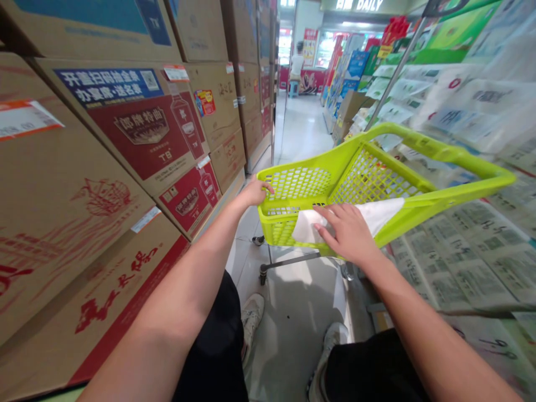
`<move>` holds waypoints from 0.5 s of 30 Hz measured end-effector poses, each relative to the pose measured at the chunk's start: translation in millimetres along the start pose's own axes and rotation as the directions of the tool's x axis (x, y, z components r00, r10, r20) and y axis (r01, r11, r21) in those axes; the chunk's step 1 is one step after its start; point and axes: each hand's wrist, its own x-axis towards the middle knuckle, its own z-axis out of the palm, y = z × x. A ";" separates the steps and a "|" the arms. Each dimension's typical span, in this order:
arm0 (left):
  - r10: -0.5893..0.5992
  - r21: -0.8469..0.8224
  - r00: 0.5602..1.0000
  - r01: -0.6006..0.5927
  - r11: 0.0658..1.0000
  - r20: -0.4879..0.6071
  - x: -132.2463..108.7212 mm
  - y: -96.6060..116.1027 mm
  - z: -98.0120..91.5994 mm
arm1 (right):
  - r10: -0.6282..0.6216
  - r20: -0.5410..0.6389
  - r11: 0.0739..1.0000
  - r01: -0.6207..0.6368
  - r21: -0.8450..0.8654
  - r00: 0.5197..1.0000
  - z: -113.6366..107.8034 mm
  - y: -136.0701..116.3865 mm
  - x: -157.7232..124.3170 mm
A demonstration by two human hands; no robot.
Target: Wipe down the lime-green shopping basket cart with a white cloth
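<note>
A bright green plastic shopping cart (310, 176) stands ahead of me, turned sideways, with perforated basket walls. My left hand (256, 191) is closed over the rim at its left end. A white cloth (383, 215) drapes over the near side rim and hangs down the outer wall. My right hand (349, 231) holds the cloth against that rim, fingers over the top edge and thumb on the outside. Part of the cloth is hidden under the palm. The cart's handle (460, 153) points to the right.
Stacked cardboard cartons (138, 128) line the left side. On the right are shelves of plastic-wrapped packs (464, 240), close to the cart. Cart wheels (262, 273) rest on the tiled floor (288, 324) near my feet. A person (297, 61) is far down the aisle.
</note>
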 end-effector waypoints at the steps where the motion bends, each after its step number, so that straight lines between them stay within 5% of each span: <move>1: 0.014 0.005 1.000 -0.014 1.000 0.001 -0.2 -0.2 -1.0 | 0.026 -0.003 1.000 -0.027 -0.014 1.000 -0.8 6.5 0.0; 7: 0.022 -0.011 1.000 -0.022 1.000 -0.003 0.0 2.2 -1.1 | 0.321 -0.218 0.896 -0.370 -0.247 0.922 -17.5 101.2 -20.0; 9: 0.011 -0.018 1.000 -0.012 1.000 -0.015 1.0 4.0 1.6 | 0.348 -0.287 0.873 -0.420 -0.248 0.892 -17.7 112.1 -24.4; 11: 0.004 -0.024 1.000 -0.005 1.000 -0.029 1.8 5.5 4.1 | 0.320 -0.278 0.890 -0.388 -0.240 0.906 -11.8 98.7 -23.2; 15: 0.007 -0.036 0.999 -0.009 0.999 -0.052 1.3 6.7 5.6 | 0.117 -0.113 0.980 -0.134 -0.149 0.987 6.8 30.2 -9.3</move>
